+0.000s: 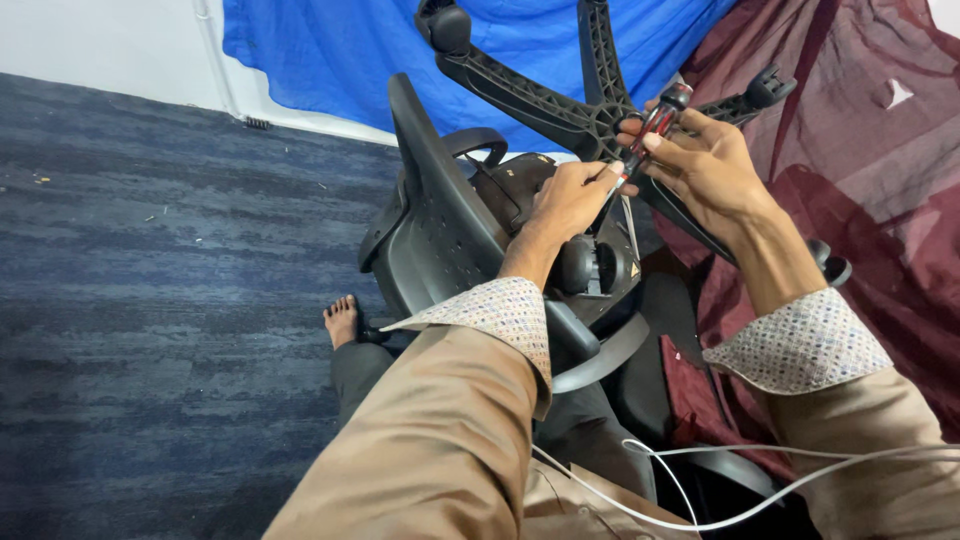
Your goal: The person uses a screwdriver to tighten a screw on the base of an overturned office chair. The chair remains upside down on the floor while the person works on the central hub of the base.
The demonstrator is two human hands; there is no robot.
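White cable across tan sleeves, nearest the lens. Screwdriver, red-and-black handle, above the upturned black office chair, beside the hub of its star base. Right hand: grip closed around the screwdriver handle. Left hand: fingertips pinched on the screwdriver's shaft, over the chair's underside mechanism. Bare foot on blue carpet. Blue cloth and maroon cloth behind.

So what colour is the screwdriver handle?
Red and black screwdriver handle, held by the right hand; head view.
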